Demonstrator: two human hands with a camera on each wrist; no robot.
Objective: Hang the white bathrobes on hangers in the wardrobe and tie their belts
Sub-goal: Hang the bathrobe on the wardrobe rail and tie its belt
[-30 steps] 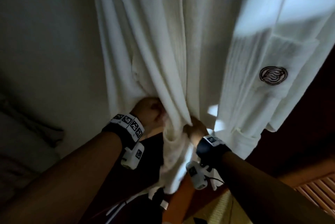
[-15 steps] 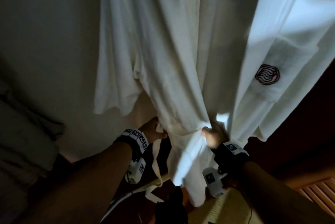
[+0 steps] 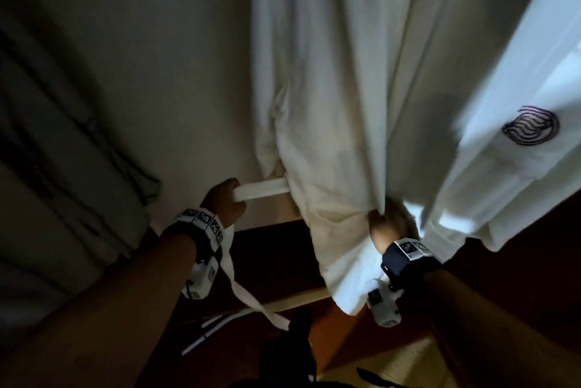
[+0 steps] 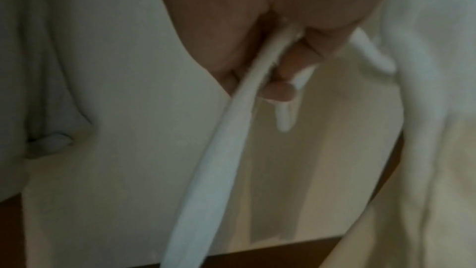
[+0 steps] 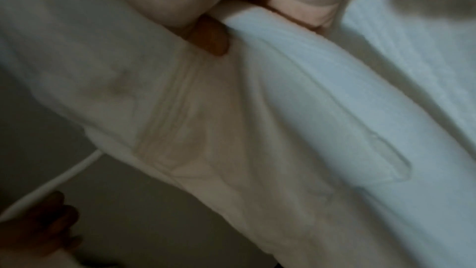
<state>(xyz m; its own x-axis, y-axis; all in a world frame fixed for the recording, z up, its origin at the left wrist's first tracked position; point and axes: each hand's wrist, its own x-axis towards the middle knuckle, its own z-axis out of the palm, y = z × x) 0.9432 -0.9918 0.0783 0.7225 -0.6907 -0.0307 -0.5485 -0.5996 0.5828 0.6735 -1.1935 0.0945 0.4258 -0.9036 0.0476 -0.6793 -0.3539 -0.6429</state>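
Belt-tying under way on a hanging white bathrobe (image 3: 339, 98). Left hand (image 3: 224, 203) clenched round the belt (image 3: 262, 192), fingers (image 4: 279, 91) curled over the strip. Belt stretched taut from the bathrobe's left edge out to that fist, likely to draw slack round the waist before knotting. Loose tail dropping from the fist past the wrist, down and away below the bathrobe's hem. Right hand (image 3: 391, 222) bunched on the front folds of the bathrobe at waist height, thumb (image 5: 210, 37) pressed into the cloth, grasping fabric, probably to stop the garment swinging or sliding toward the pull and to keep the front panels closed. Whether the belt's other end sits inside that grip: cannot tell. To the right of the bathrobe, a second white bathrobe (image 3: 518, 167) with a dark swirl emblem (image 3: 531, 130), hanging just beside, apparently touching it. Pale wall (image 3: 157, 73) behind and left of the bathrobe. Hangers above, out of view. Knot not yet formed.
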